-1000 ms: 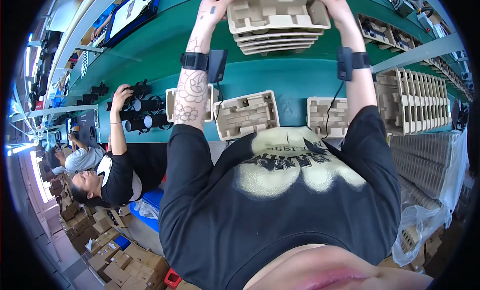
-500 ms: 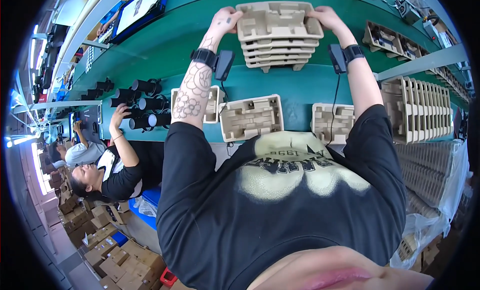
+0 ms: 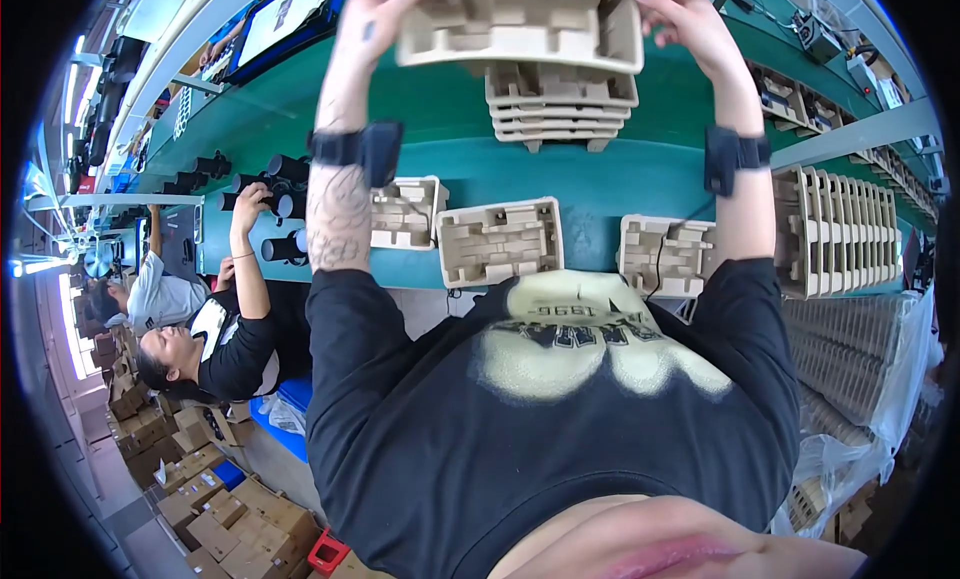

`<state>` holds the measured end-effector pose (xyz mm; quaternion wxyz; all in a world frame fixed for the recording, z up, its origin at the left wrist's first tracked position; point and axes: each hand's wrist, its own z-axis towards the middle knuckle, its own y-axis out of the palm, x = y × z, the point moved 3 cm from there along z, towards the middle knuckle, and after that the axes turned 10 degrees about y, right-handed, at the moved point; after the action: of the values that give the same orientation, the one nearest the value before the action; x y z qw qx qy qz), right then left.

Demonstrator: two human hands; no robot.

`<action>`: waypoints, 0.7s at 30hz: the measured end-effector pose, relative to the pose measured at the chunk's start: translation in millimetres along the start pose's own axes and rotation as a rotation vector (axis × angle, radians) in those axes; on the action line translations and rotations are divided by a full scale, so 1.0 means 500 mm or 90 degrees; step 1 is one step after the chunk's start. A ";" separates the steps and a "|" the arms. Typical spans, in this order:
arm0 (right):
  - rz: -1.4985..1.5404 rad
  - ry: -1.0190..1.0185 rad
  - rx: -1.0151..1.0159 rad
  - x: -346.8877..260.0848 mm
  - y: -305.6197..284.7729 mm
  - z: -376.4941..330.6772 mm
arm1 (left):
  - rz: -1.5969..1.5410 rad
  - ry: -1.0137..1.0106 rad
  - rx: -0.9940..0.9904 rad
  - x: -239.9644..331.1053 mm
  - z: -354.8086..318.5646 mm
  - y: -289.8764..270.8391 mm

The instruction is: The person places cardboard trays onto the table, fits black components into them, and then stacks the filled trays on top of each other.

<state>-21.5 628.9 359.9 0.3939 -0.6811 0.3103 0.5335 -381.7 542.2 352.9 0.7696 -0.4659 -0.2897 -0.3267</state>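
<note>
A beige molded pulp tray (image 3: 520,47) is raised above a stack of similar trays (image 3: 562,109) at the far middle of the green bench. My left hand (image 3: 377,14) is closed on the tray's left end, its fingertips partly cut off by the top edge of the picture. At the right end, my right hand (image 3: 683,17) holds the tray's side with fingers curled. Nearer to me lie more single trays: one tilted tray (image 3: 500,243) in the middle, another (image 3: 408,213) beside my left forearm, and a third (image 3: 668,255) by my right forearm.
A row of trays on edge (image 3: 840,231) stands at the right, near a metal post. Black cylindrical items (image 3: 288,204) crowd the bench's left, where a co-worker's hand (image 3: 250,204) reaches in. A screen (image 3: 285,24) stands at the far left.
My hands have lifted the top tray off the stack and brought it up and slightly left. The co-worker's hand has moved among the black cylindrical items.
</note>
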 end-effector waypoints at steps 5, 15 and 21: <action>-0.152 0.068 0.254 0.278 -0.052 0.061 | -0.202 -0.128 0.061 0.033 -0.195 -0.105; -0.180 0.105 0.179 0.421 -0.070 0.215 | -0.376 -0.247 0.107 -0.099 -0.325 -0.004; 0.054 0.153 0.373 0.477 -0.199 0.237 | -0.180 -0.194 -0.090 -0.222 -0.313 0.149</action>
<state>62.0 780.4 134.3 0.5109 -0.5834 0.5232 0.3535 -370.5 452.2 168.0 0.6287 -0.5174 -0.4418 -0.3766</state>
